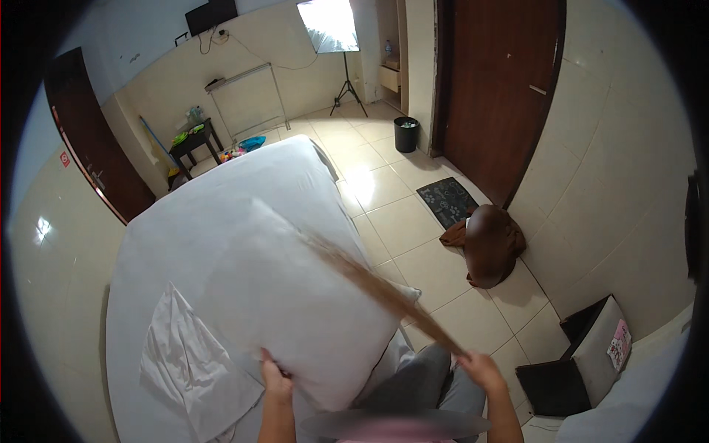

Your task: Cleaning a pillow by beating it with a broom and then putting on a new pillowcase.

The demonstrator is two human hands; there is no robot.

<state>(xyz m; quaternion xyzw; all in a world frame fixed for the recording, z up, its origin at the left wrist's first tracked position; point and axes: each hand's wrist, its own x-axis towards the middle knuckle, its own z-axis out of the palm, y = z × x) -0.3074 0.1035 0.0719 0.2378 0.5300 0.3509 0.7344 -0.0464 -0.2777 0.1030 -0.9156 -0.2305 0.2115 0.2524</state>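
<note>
A plump white pillow (325, 325) lies near me on the white-sheeted bed (214, 192). My left hand (276, 378) holds the pillow at its near left edge. In my right hand (478, 368) is the end of a long brown stick broom (377, 288), which looks like a bundle of thin sticks. It slants up and left across the pillow, its far end smeared by motion. Left of the pillow, a crumpled white cloth (192, 369), perhaps a pillowcase, is spread on the bed.
On the floor right of the bed sits a person in brown (491, 247), by a dark mat (447, 202) and a brown door (498, 88). A black bin (405, 136), a lamp stand (347, 85) and a small dark table (193, 144) stand farther off. A chair (583, 369) is at right.
</note>
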